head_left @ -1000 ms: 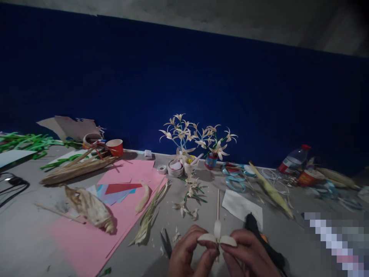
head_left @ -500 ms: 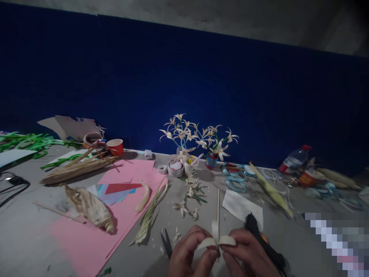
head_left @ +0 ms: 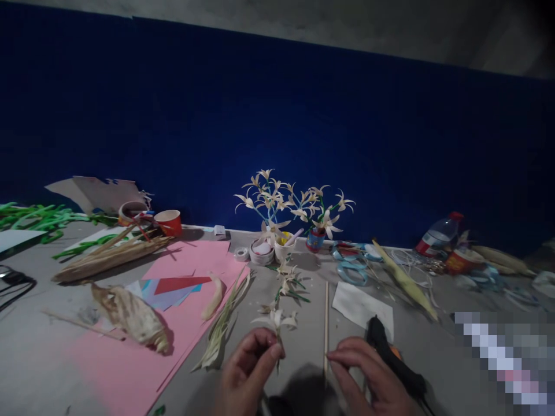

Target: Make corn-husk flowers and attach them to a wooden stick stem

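My left hand (head_left: 254, 370) pinches a pale husk flower (head_left: 277, 321) by its short stem, petals upward, just in front of finished flowers (head_left: 289, 283) lying on the table. My right hand (head_left: 368, 370) has thumb and fingers apart, with nothing between them. Its index fingertip is close to a thin wooden stick (head_left: 326, 306); whether they touch I cannot tell. Right beside that hand lies a black glue gun (head_left: 392, 361), and behind it is a white sheet of paper (head_left: 363, 309). The scissors are mostly hidden under my left hand.
Pots of husk flowers (head_left: 315, 241) stand along the blue partition (head_left: 277, 115). Pink paper (head_left: 143, 370) and dried husks (head_left: 130, 318) lie left. Blue ribbon rolls (head_left: 352, 273), a yellow-green husk (head_left: 405, 283) and a plastic bottle (head_left: 437, 237) are right.
My hands have separated. The flower, formerly between both hands over the stick's near end, has moved left in my left hand. My right hand has let go of it.
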Demonstrator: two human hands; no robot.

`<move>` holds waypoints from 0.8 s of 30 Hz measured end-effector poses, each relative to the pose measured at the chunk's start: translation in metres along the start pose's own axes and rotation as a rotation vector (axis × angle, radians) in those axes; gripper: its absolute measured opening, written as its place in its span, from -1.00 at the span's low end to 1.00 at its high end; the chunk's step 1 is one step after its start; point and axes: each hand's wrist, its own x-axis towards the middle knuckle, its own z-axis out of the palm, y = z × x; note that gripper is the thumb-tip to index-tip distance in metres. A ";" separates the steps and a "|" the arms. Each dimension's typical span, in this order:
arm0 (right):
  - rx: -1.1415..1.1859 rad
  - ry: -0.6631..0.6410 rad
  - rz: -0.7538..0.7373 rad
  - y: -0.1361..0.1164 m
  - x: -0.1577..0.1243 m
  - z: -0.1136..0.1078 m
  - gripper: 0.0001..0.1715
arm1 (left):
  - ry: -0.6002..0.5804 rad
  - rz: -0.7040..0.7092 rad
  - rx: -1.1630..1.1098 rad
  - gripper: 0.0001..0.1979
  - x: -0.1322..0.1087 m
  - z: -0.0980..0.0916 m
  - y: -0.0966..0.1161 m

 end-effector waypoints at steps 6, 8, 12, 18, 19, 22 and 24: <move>-0.171 -0.293 0.121 0.023 0.012 0.010 -0.85 | 0.059 -0.015 0.026 -0.76 -0.002 -0.013 -0.002; -0.229 -0.360 0.143 0.028 0.019 0.015 -0.83 | 0.052 -0.022 0.015 -0.76 -0.003 -0.013 -0.002; -0.237 -0.391 0.146 0.031 0.025 0.020 -0.83 | 0.022 -0.046 0.047 -0.72 -0.005 -0.007 0.002; -0.200 -0.349 0.180 0.042 0.009 0.000 -0.80 | 0.016 -0.023 0.002 -0.73 -0.005 0.002 -0.001; -0.199 -0.310 0.194 0.046 0.005 -0.007 -0.78 | 0.020 -0.010 -0.017 -0.72 -0.004 0.003 -0.003; -0.230 -0.226 0.233 0.058 -0.003 -0.025 -0.77 | -0.034 -0.029 -0.020 -0.73 -0.002 0.003 -0.006; -0.268 -0.208 0.252 0.065 -0.008 -0.034 -0.77 | -0.070 -0.052 0.005 -0.73 -0.001 0.004 -0.005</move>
